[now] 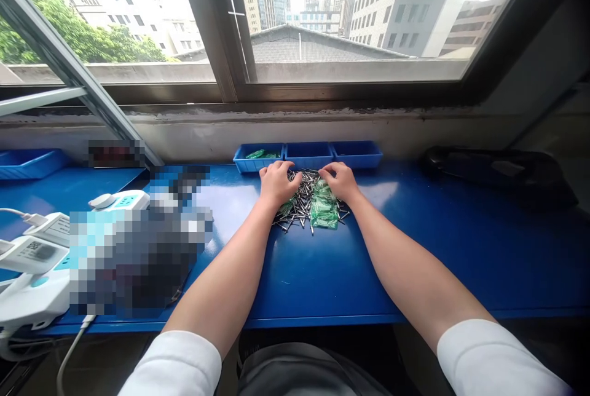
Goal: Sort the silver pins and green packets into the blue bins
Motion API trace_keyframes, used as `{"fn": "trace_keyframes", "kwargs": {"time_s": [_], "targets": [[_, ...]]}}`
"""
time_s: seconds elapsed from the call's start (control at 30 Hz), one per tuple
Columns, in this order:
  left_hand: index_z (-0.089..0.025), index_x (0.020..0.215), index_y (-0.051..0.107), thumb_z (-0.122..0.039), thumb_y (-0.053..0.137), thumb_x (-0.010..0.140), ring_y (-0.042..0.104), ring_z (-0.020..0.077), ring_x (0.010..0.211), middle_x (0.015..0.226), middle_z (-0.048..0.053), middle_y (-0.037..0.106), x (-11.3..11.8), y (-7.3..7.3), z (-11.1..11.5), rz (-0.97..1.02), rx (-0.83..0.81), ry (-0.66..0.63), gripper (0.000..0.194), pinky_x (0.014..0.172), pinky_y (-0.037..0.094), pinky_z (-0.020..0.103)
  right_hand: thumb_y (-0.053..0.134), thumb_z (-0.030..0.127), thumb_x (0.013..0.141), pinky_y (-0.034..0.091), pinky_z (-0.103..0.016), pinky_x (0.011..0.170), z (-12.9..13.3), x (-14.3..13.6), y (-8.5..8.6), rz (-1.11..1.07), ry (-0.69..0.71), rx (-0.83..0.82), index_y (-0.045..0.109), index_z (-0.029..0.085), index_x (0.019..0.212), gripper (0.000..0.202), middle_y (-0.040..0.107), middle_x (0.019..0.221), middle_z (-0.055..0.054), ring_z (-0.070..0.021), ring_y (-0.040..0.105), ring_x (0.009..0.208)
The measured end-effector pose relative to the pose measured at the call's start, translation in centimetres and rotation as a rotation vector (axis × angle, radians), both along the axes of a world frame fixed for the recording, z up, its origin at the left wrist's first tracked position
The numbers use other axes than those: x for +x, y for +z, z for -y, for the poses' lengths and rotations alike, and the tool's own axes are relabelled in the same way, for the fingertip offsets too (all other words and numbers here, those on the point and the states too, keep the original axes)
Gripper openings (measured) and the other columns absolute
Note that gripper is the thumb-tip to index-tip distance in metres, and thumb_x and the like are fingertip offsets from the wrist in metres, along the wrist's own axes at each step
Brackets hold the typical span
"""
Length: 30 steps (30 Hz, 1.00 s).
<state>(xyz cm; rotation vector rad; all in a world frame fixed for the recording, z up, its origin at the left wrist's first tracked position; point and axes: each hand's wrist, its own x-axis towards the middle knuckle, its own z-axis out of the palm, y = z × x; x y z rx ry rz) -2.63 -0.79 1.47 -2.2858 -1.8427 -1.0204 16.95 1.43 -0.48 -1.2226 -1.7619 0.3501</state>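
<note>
A heap of thin dark metal rods [302, 199], perhaps pens' or bits' parts too small to tell, lies on the blue tabletop. Small green see-through packets [324, 213] rest on its right side, and more green shows by my left wrist. My left hand [276, 185] is over the heap's left edge, fingers bent and thumb apart, with nothing visible between them. Across the heap, my right hand [341, 181] has thumb and forefinger drawn together at its upper right. Whatever lies in that pinch is too small to make out.
Behind the heap stand three joined blue bins [308, 151], the left one with green packets. A white power strip [41, 285] with plugs and cables, beside a blurred dark object [138, 261], occupies the left. A black case [498, 171] lies far right, below the window.
</note>
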Motion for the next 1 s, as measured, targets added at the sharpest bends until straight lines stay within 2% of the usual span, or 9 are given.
{"fn": "trace_keyframes", "kwargs": {"time_s": [0.13, 0.23, 0.33, 0.43, 0.6, 0.73, 0.8, 0.93, 1.0], "targets": [[-0.023, 0.123, 0.059, -0.035, 0.054, 0.088, 0.056, 0.0225, 0.112, 0.119, 0.006, 0.066, 0.5, 0.1, 0.2, -0.071, 0.071, -0.285, 0.037, 0.096, 0.032, 0.037, 0.051, 0.043, 0.089, 0.04, -0.035, 0.076, 0.4, -0.9, 0.4, 0.052, -0.007, 0.144, 0.062, 0.021, 0.066, 0.034, 0.065, 0.071, -0.005, -0.0203, 0.054, 0.077], [-0.023, 0.108, 0.067, -0.03, 0.049, 0.091, 0.061, 0.0193, 0.098, 0.105, 0.003, 0.072, 0.7, -0.2, 0.0, -0.074, 0.077, -0.379, 0.025, 0.089, 0.034, 0.036, 0.044, 0.051, 0.092, 0.039, -0.034, 0.076, 0.6, -1.5, 0.4, 0.097, 0.033, 0.166, 0.059, 0.021, 0.063, 0.044, 0.064, 0.068, -0.005, -0.02, 0.054, 0.077], [-0.023, 0.094, 0.071, -0.028, 0.048, 0.092, 0.062, 0.0179, 0.086, 0.093, 0.002, 0.075, 0.6, -0.4, -0.4, -0.047, 0.079, -0.355, 0.023, 0.087, 0.034, 0.036, 0.039, 0.055, 0.093, 0.039, -0.034, 0.075, 0.7, -1.8, 0.4, 0.108, 0.054, 0.141, 0.054, 0.022, 0.056, 0.051, 0.063, 0.063, -0.005, -0.0195, 0.053, 0.074], [-0.022, 0.093, 0.072, -0.021, 0.05, 0.088, 0.062, 0.0175, 0.083, 0.088, 0.001, 0.075, 0.4, -0.5, -0.6, -0.043, 0.059, -0.344, 0.022, 0.086, 0.034, 0.036, 0.036, 0.052, 0.094, 0.039, -0.033, 0.074, 0.8, -1.9, 0.4, 0.096, 0.074, 0.112, 0.051, 0.022, 0.053, 0.053, 0.061, 0.06, -0.004, -0.0187, 0.052, 0.072], [-0.022, 0.09, 0.07, -0.02, 0.046, 0.089, 0.062, 0.0182, 0.083, 0.088, 0.001, 0.075, 0.3, -0.5, -0.6, -0.081, 0.003, -0.377, 0.024, 0.086, 0.033, 0.038, 0.051, 0.046, 0.088, 0.041, -0.032, 0.074, 1.1, -1.8, 0.6, 0.061, 0.104, 0.103, 0.057, 0.022, 0.061, 0.036, 0.064, 0.067, -0.003, -0.0185, 0.053, 0.075], [-0.023, 0.107, 0.061, -0.021, 0.041, 0.093, 0.063, 0.0185, 0.092, 0.094, 0.0, 0.074, 0.5, -0.3, -0.3, -0.026, -0.038, -0.376, 0.024, 0.089, 0.033, 0.037, 0.049, 0.043, 0.089, 0.041, -0.032, 0.071, 1.2, -1.9, 0.8, 0.069, 0.106, 0.09, 0.053, 0.022, 0.057, 0.038, 0.059, 0.06, -0.002, -0.0181, 0.051, 0.072], [-0.024, 0.108, 0.058, -0.023, 0.041, 0.093, 0.063, 0.0179, 0.094, 0.094, 0.0, 0.074, 0.6, -0.2, -0.2, 0.013, -0.055, -0.365, 0.022, 0.091, 0.033, 0.037, 0.047, 0.044, 0.089, 0.041, -0.032, 0.07, 1.2, -1.9, 0.8, 0.066, 0.096, 0.087, 0.05, 0.022, 0.054, 0.042, 0.056, 0.057, -0.002, -0.018, 0.051, 0.071], [-0.024, 0.098, 0.058, -0.021, 0.039, 0.093, 0.064, 0.0178, 0.093, 0.094, 0.0, 0.073, 0.5, 0.0, -0.1, 0.019, -0.072, -0.325, 0.02, 0.094, 0.033, 0.036, 0.056, 0.044, 0.083, 0.043, -0.029, 0.067, 1.6, -2.0, 1.2, -0.081, 0.121, 0.032, 0.063, 0.021, 0.072, 0.026, 0.065, 0.07, -0.002, -0.0166, 0.056, 0.072], [-0.024, 0.098, 0.058, -0.021, 0.039, 0.092, 0.064, 0.0182, 0.093, 0.094, 0.0, 0.073, 0.5, 0.0, -0.1, 0.022, -0.086, -0.3, 0.02, 0.094, 0.034, 0.036, 0.061, 0.045, 0.078, 0.044, -0.028, 0.062, 1.8, -2.0, 1.5, -0.184, 0.156, -0.031, 0.066, 0.02, 0.078, 0.026, 0.066, 0.071, -0.001, -0.0157, 0.057, 0.067]]}}
